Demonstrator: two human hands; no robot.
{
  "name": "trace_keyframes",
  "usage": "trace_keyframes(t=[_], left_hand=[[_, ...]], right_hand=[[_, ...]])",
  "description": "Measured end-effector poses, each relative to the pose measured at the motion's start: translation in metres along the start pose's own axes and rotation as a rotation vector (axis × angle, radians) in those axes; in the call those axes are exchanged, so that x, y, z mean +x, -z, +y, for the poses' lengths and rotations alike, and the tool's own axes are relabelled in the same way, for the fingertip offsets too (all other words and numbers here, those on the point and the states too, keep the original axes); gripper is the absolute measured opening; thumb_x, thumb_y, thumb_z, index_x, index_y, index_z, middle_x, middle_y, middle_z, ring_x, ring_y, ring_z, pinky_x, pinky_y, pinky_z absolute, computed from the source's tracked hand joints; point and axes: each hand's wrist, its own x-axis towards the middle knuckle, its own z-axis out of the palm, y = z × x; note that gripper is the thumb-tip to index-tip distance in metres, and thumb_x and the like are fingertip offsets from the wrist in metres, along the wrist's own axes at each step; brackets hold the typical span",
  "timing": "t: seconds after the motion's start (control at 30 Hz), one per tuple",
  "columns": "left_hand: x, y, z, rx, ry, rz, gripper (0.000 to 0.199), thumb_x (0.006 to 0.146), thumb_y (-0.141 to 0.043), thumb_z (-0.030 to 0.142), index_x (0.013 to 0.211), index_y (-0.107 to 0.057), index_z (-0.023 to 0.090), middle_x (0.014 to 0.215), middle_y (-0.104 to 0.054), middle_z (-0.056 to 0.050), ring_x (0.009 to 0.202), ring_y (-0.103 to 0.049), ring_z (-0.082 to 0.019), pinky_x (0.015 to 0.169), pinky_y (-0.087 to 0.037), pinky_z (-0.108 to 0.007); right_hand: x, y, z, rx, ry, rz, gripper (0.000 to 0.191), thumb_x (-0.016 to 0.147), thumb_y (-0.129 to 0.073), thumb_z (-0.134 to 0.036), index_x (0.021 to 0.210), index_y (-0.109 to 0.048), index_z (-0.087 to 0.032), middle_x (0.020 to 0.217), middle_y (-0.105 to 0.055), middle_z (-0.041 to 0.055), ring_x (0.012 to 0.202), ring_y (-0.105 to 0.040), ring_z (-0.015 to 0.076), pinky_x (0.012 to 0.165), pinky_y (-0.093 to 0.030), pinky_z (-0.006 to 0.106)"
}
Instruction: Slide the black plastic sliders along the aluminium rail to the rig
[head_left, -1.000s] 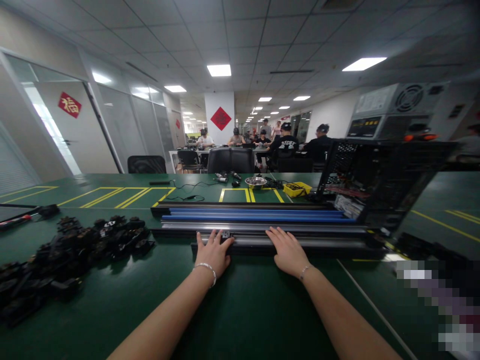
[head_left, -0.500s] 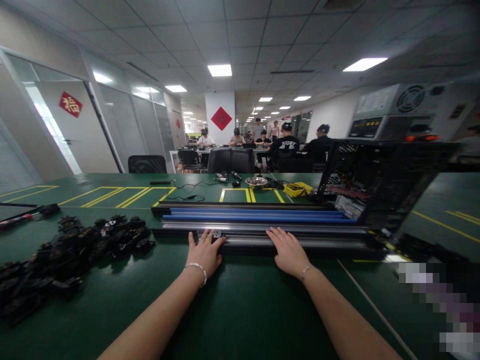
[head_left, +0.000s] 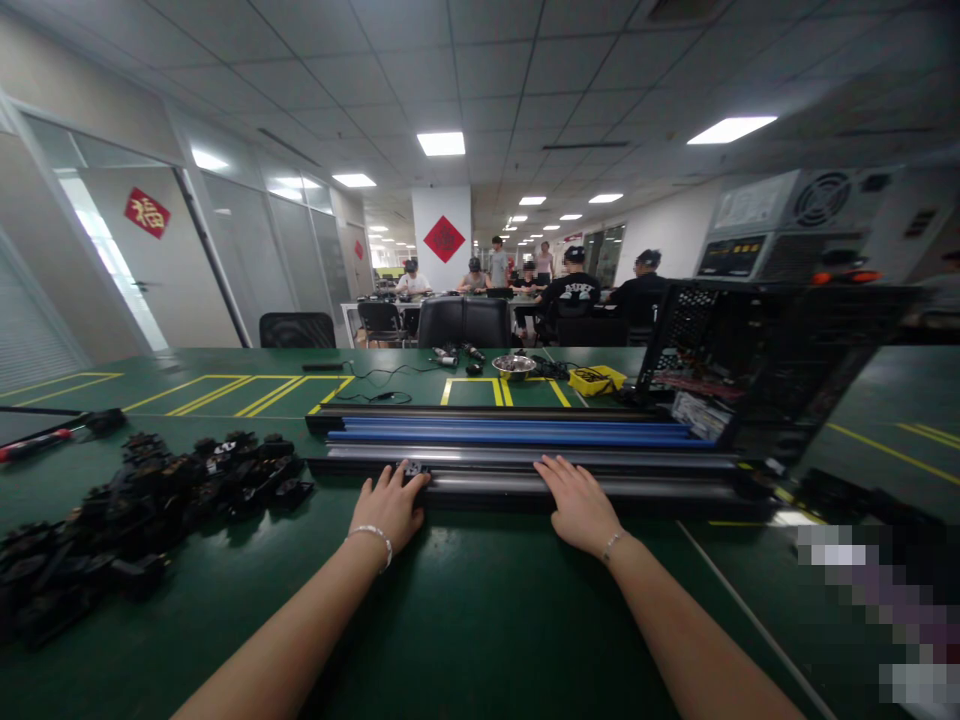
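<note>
A long black and silver rail (head_left: 495,482) lies crosswise on the green table, nearest to me in a set of parallel rails. My left hand (head_left: 388,510), with a bracelet on the wrist, is at the rail's left part. Its thumb and fingers are around a small dark part (head_left: 414,468) with a pale round detail, sitting on the rail. The fingertips' far side is partly hidden. My right hand (head_left: 579,503) rests on the rail right of the middle, fingers stretched out and flat, holding nothing. Blue strips (head_left: 517,432) run along the set behind.
Left lies a heap of small black parts (head_left: 217,485), with a red-handled tool (head_left: 37,445) beyond. An open computer case (head_left: 780,370) stands at the right. Farther back are a metal bowl (head_left: 514,367) and a yellow tray (head_left: 596,381) with cables. Several people sit at a far table.
My left hand has slid left along the rail, and the small dark part has moved left with it. My right hand stays in about the same place.
</note>
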Motion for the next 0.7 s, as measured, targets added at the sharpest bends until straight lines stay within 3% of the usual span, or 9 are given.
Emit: trace_keyframes(t=[0.7], left_hand=[[-0.001, -0.004, -0.027, -0.02, 0.039, -0.005, 0.051, 0.073, -0.048, 0.03, 0.125, -0.042, 0.033, 0.141, -0.033, -0.009, 0.125, -0.037, -0.025, 0.093, -0.035, -0.048]], right_hand=[[-0.001, 0.002, -0.001, 0.002, 0.003, 0.0, 0.075, 0.061, -0.042, -0.009, 0.135, -0.034, -0.018, 0.143, -0.029, 0.0041, 0.131, -0.02, 0.0207, 0.105, -0.015, 0.04]])
